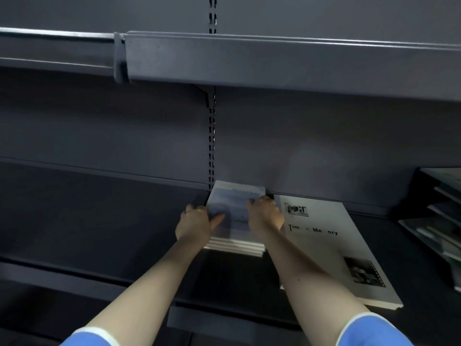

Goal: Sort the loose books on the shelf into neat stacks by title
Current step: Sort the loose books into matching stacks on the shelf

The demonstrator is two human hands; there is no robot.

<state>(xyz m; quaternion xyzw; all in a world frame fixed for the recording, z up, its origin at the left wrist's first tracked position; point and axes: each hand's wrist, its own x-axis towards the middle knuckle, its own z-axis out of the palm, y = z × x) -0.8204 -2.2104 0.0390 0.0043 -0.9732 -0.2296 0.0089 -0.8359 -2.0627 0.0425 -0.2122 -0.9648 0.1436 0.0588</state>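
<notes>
A small stack of blue-covered books (234, 218), about four deep, is lying at the back of the dark shelf (104, 221). The left hand (194, 224) and right hand (264, 216) are gripping its sides. One large white book (331, 250) is lying just beside.

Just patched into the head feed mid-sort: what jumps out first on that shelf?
Both hands are on a small stack of blue-covered books at the back of the shelf, by the slotted upright: the left hand grips its left edge, the right hand rests on its top right. Just right of it lies a larger pale book with partly readable title lettering, flat and angled. Dark stacked trays sit at far right.
</notes>
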